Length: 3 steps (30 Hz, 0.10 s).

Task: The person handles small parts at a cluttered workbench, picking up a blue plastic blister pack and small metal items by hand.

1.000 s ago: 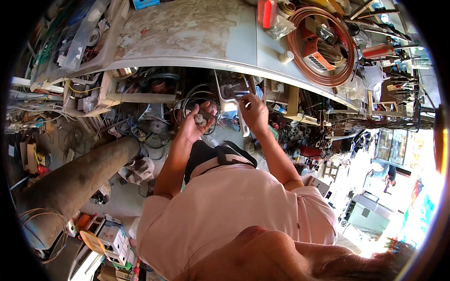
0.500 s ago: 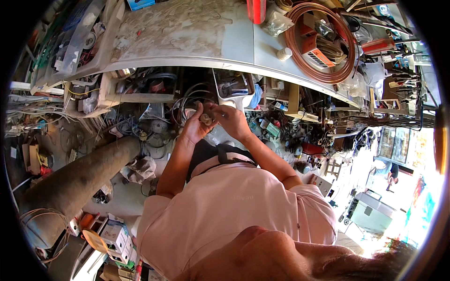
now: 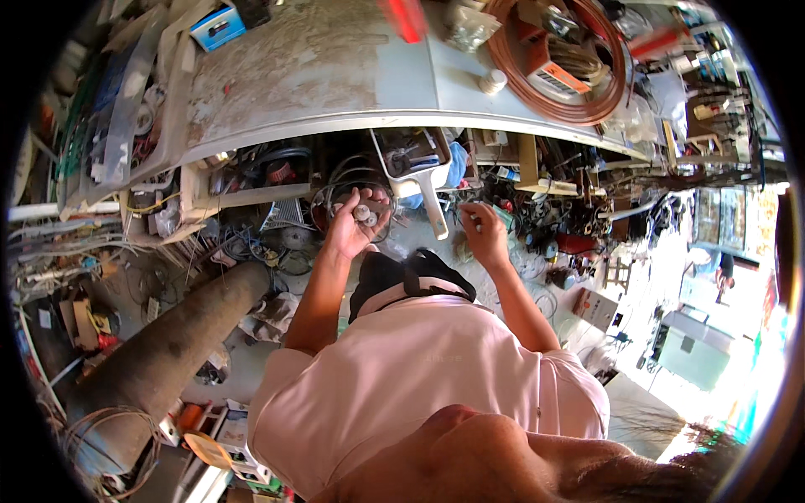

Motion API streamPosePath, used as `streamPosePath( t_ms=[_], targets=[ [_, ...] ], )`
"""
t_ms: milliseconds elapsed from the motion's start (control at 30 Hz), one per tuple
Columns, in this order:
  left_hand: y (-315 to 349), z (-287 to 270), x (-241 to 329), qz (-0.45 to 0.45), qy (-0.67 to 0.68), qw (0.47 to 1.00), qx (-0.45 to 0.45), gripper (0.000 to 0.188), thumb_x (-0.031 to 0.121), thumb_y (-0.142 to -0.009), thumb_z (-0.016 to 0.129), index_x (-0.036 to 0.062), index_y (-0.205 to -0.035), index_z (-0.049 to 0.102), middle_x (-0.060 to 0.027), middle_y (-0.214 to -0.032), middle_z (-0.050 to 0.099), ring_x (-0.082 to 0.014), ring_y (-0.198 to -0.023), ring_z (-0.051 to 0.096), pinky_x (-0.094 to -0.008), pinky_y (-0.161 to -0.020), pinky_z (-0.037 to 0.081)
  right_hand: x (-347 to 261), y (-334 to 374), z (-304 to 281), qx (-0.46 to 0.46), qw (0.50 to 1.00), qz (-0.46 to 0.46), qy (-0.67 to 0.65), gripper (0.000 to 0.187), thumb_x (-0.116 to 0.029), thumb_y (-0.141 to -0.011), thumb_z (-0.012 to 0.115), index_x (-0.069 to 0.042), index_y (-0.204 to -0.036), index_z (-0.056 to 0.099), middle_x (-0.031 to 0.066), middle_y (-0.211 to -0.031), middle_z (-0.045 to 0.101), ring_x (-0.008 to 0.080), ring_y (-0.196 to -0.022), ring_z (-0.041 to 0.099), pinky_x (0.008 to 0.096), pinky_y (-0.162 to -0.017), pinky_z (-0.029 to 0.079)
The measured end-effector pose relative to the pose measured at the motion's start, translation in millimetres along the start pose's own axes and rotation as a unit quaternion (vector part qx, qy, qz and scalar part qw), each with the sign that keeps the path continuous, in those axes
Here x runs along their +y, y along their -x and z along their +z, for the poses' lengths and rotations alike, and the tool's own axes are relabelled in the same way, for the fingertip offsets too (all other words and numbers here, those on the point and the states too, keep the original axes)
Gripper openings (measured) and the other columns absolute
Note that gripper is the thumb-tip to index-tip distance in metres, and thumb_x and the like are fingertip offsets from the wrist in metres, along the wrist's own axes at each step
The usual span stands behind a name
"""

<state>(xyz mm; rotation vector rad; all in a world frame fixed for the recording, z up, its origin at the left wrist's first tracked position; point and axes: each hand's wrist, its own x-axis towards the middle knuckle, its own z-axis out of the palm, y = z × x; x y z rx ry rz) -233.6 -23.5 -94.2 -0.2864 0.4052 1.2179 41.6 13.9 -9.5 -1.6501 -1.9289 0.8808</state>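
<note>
My left hand (image 3: 352, 225) is raised in front of me, palm up, with its fingers curled around a few small round greyish pieces (image 3: 364, 215). Their exact kind is too small to tell. Apart from it, to the right, is my right hand (image 3: 485, 236), its fingers bent together. A small pale spot shows at those fingertips, but I cannot make out what it is. Between the hands, beyond them, a white handled tray (image 3: 433, 205) sticks out from under the workbench, with dark items in it.
The workbench (image 3: 319, 84) spans the far side, with a copper tubing coil (image 3: 501, 63), a small white bottle (image 3: 493, 81) and a blue box (image 3: 218, 31) on it. Cluttered wooden shelves (image 3: 251, 194) sit beneath. A large rusty cylinder (image 3: 176, 344) lies at the left.
My right hand has drawn away from my left hand toward the right. The left hand stays raised with the round pieces, now more exposed. The whole view has shifted slightly.
</note>
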Motion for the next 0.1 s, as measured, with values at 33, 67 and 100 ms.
streamPosePath(
  t_ms=[33,67,100],
  targets=[
    [-5.3,6.6,-0.5,-0.009,-0.004,1.0,0.003,0.028,0.034,-0.097,0.05,0.0073,-0.098,0.059,-0.0088,-0.104,0.064,-0.0278,-0.108,0.059,-0.0454,-0.09,0.053,10.8,8.2,-5.3,0.029,0.999,0.0,0.014,0.015,-0.007,-0.085,0.061,-0.005,-0.099,0.068,0.0114,-0.09,0.065,0.0218,-0.071,0.063,0.0305,-0.063,0.051],
    [-9.4,14.8,-3.9,-0.018,-0.015,1.0,0.009,0.029,0.033,-0.097,0.051,0.006,-0.1,0.059,-0.0084,-0.105,0.064,-0.028,-0.107,0.059,-0.0458,-0.09,0.052,24.5,19.7,-11.3,0.059,0.998,0.002,0.029,0.014,-0.007,-0.085,0.061,-0.006,-0.097,0.068,0.0123,-0.088,0.065,0.0236,-0.071,0.065,0.032,-0.064,0.052],
    [-15.6,20.6,-4.1,-0.034,-0.023,0.999,-0.028,0.025,0.03,-0.097,0.05,0.006,-0.102,0.058,-0.0096,-0.112,0.062,-0.0311,-0.113,0.055,-0.0457,-0.093,0.051,35.5,30.4,-19.1,0.054,0.997,0.033,0.049,0.014,-0.01,-0.085,0.064,-0.006,-0.097,0.069,0.0123,-0.088,0.065,0.0226,-0.071,0.065,0.0326,-0.065,0.053]
  ],
)
